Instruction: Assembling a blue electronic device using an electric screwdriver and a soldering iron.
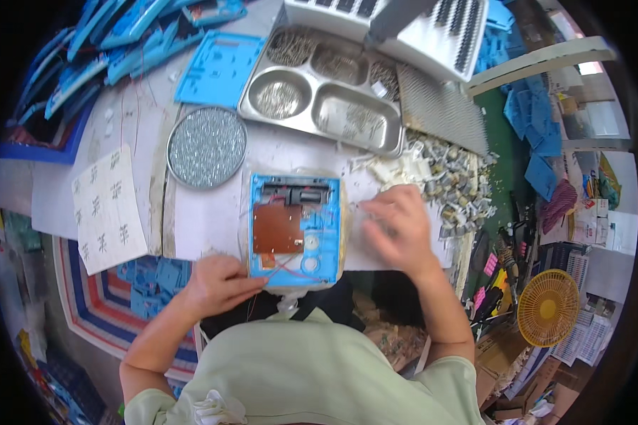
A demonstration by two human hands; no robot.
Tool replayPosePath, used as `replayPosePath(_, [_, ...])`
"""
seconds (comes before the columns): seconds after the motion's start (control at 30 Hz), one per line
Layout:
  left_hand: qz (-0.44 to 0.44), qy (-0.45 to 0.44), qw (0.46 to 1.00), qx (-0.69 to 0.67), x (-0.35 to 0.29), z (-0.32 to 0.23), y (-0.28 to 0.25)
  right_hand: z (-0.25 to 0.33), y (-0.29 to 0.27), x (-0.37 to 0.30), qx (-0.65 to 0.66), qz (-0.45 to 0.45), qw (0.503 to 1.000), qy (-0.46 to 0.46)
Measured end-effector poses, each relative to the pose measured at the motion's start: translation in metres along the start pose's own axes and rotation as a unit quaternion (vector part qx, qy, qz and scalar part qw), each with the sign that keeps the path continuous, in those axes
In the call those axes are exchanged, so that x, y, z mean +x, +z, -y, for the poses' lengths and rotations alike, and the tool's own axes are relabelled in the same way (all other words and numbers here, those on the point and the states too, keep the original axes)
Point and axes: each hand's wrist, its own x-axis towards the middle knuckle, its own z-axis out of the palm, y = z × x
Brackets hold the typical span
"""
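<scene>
A blue plastic casing (pixel 321 244) lies open side up in front of me, in a holder wrapped in clear film. Inside it are a brown circuit board (pixel 277 228), a black part (pixel 301 193) along the far side and thin red wires. My left hand (pixel 223 285) grips the casing's near left corner, its fingers pressed together on the edge. To the right of the casing, my right hand (pixel 398 228) hovers over the white table, slightly blurred, thumb and forefinger apart. No object shows between them. Small white and metal parts (pixel 461 177) are heaped just beyond it.
A round dish (pixel 207 147) of tiny metal pieces stands left of a steel compartment tray (pixel 319 106) with screws. More blue casings (pixel 131 35) are stacked far left, near a paper sheet (pixel 109 210). A white box (pixel 443 35) stands at the back; a yellow fan (pixel 548 308) is at right.
</scene>
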Motion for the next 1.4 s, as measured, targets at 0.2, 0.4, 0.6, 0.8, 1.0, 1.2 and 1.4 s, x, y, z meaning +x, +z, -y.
replayPosePath(0.2, [0.013,0.006,0.999,-0.032,0.009,0.006,0.001,-0.108,-0.078,0.099,-0.099,-0.184,0.973,0.100])
replayPosePath(0.4, [0.008,-0.015,0.999,-0.046,0.000,0.004,0.000,-0.186,-0.057,0.240,-0.193,-0.194,0.960,-0.062])
replayPosePath(0.6, [0.023,-0.052,0.997,-0.057,0.002,-0.002,-0.002,-0.207,-0.026,0.284,-0.294,-0.233,0.920,-0.112])
replayPosePath(0.8, [0.023,-0.047,0.997,-0.056,-0.006,0.003,0.003,-0.241,-0.035,0.314,-0.296,-0.135,0.940,-0.105])
replayPosePath(1.0, [0.025,-0.062,0.997,-0.035,-0.005,0.009,0.005,-0.257,-0.096,0.244,0.135,-0.353,0.921,0.094])
replayPosePath(1.2, [0.017,-0.070,0.995,-0.062,0.000,0.002,0.005,-0.034,-0.017,0.014,0.166,-0.193,0.940,0.227])
replayPosePath(1.4, [0.025,-0.072,0.995,-0.071,0.004,-0.001,0.001,0.052,0.045,-0.032,0.091,0.091,0.992,0.019])
